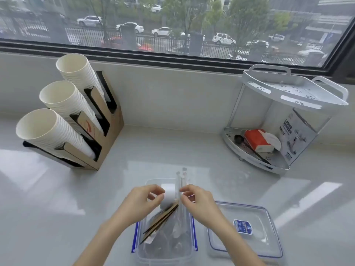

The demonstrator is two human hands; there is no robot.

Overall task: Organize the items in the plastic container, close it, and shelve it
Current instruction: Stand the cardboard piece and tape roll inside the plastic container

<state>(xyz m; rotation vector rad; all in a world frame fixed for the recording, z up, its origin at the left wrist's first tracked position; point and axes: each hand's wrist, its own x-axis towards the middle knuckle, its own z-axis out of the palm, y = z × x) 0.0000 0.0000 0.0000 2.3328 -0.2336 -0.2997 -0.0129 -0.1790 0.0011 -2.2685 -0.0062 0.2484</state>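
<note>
A clear plastic container (165,252) with blue side latches stands open on the counter at the bottom centre. Inside it lie wrapped items and brown stir sticks (160,220). My left hand (143,200) pinches a white roll-like item (168,195) above the container. My right hand (197,198) pinches several clear-wrapped straws (182,179) that stick upright out of the container. The container's clear lid (245,230) with a blue label lies flat on the counter just to the right.
A cardboard holder (107,135) with three stacks of white paper cups stands at the left. A white two-tier corner shelf (284,120) at the right holds a tissue pack, a spoon and a printed box on its lower tier. A window runs behind.
</note>
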